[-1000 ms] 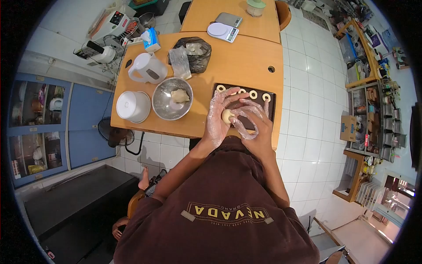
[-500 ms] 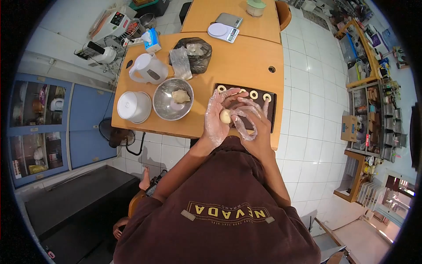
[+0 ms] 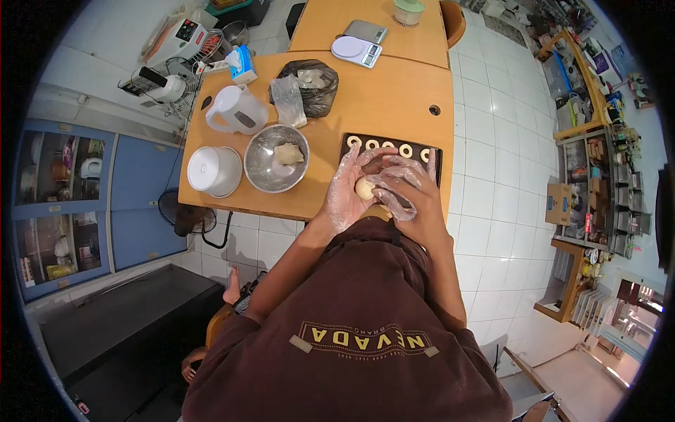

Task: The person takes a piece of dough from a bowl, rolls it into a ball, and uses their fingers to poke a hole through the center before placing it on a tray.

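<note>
A small, smooth pale dough ball [image 3: 364,188] sits between my two hands in front of my body. My left hand [image 3: 344,193], dusted with flour, cups it against the palm, with fingers curved over the top. From the other side, the fingertips of my right hand [image 3: 413,188], floury too, press on the ball. Just beyond both hands lies a dark tray [image 3: 438,169] bearing several ring-shaped dough pieces [image 3: 406,150], partly hidden by my fingers. A metal bowl [image 3: 260,176] to the left contains a larger dough lump [image 3: 287,154].
On the table [image 3: 394,91] stand a white lidded tub [image 3: 211,171], an electric kettle [image 3: 240,110], a black plastic bag [image 3: 322,102], a tissue box [image 3: 242,65] and a kitchen scale [image 3: 356,50]. A person's foot [image 3: 233,285] shows at lower left.
My right hand has turned and closed in on the dough ball, its fingers bunching nearer together. The ball has shifted slightly to the right, and more rings on the tray show.
</note>
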The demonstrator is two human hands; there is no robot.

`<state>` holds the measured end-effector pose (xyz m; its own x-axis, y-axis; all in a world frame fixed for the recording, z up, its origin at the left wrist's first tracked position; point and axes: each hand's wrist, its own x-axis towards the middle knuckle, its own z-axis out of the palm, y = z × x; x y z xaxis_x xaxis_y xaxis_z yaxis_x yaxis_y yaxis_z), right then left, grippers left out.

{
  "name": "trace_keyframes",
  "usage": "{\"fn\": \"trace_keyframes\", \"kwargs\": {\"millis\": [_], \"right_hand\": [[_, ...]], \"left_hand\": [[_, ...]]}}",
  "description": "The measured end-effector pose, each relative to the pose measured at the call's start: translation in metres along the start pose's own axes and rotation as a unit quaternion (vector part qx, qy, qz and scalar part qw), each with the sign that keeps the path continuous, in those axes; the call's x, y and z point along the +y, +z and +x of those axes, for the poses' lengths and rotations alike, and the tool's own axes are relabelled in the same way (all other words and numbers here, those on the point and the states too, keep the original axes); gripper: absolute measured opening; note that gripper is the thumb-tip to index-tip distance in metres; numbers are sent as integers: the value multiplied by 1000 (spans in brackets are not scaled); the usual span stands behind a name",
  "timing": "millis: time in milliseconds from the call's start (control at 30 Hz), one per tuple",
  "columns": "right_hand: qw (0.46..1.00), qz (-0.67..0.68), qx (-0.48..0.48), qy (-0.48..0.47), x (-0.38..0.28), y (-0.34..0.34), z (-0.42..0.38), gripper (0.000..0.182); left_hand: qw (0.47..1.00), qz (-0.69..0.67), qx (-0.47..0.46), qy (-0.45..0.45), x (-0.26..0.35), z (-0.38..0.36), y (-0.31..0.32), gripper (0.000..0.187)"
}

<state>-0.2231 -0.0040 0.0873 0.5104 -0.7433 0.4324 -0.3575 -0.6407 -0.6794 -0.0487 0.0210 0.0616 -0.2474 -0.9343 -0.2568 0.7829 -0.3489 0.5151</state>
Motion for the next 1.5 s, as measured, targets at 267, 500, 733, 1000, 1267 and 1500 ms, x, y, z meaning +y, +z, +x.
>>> {"fn": "trace_keyframes", "kwargs": {"millis": [267,500,733,1000,1267,1500], "right_hand": [[999,-19,-23,-32,3,-1,0,23],[1000,19,0,5,1,4,-3,26],[999,-15,37,-16,0,14,-3,23],[998,0,57,-14,-6,19,-3,27],[995,5,96,1,-9,24,-4,33],[992,-7,123,10,-20,24,1,35]], "left_hand": [[997,-2,59,-51,-6,2,-4,69],[1000,18,-7,-10,0,1,-4,70],[990,94,32,95,-8,3,4,71],[985,115,33,121,-5,1,9,68],[984,74,38,161,-7,1,9,71],[951,169,52,253,-12,-3,15,64]]}}
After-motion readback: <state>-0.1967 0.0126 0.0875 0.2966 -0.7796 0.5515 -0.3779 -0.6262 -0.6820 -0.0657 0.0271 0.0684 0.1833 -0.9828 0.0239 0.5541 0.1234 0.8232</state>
